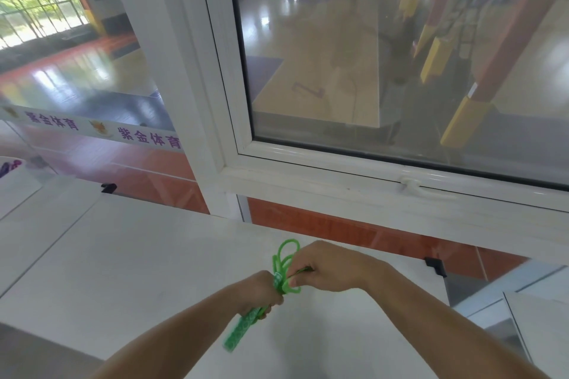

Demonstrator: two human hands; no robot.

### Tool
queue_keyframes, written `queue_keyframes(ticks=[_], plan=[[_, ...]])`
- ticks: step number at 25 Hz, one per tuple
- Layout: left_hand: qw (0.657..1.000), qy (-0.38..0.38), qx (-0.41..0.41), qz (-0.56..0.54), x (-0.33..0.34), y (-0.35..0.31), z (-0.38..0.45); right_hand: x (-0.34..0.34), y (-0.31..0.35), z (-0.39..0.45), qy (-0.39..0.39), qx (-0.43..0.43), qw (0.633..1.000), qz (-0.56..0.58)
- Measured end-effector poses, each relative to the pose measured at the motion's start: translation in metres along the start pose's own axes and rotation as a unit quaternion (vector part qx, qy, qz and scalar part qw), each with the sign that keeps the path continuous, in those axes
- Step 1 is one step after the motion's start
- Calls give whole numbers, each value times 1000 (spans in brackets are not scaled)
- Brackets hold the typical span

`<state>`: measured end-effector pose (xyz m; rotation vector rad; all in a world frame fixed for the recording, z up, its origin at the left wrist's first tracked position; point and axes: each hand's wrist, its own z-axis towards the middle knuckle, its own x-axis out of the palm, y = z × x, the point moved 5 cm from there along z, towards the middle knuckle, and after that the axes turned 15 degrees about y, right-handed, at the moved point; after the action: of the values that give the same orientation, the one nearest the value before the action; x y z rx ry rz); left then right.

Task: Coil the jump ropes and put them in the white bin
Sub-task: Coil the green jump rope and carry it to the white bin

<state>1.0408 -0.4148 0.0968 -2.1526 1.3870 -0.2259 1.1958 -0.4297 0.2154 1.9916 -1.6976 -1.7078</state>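
A green jump rope (284, 258) is bunched into loops over the white table (123, 255). Its green patterned handles (241, 331) point down toward me. My left hand (261, 292) grips the handles near their top, fingers curled round them. My right hand (323, 271) pinches the rope loops just beside the left hand. The white bin is at the far left edge, mostly cut off, as a white rim (12, 160) with purple things inside.
A white window frame (338, 175) with a latch (411, 186) runs along the back of the table. Black brackets (435, 266) sit at the table's far edge. A second white surface (542, 326) lies to the right.
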Motion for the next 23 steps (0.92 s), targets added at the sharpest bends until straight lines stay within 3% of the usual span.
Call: queue_keyframes(ticks=[3, 6, 9, 13, 15, 19, 23], plan=[[979, 48, 31, 197, 33, -23, -4, -9, 14, 7, 3, -29, 998, -55], [911, 27, 72, 405, 62, -40, -20, -21, -12, 5, -27, 15, 1000, -5], [904, -15, 98, 417, 77, -57, -46, -12, -49, -2, -46, 55, 995, 76], [911, -84, 166, 367, 66, -67, -65, 22, -85, -5, -59, 85, 972, 209], [940, -123, 150, 281, 50, -64, -72, 36, -96, -8, -91, 72, 943, 313], [969, -173, 148, 91, 11, -64, -74, 65, -96, -12, -66, 141, 916, 369], [961, -113, 190, -167, -7, -66, -59, 72, -78, 3, -75, 112, 920, 367]])
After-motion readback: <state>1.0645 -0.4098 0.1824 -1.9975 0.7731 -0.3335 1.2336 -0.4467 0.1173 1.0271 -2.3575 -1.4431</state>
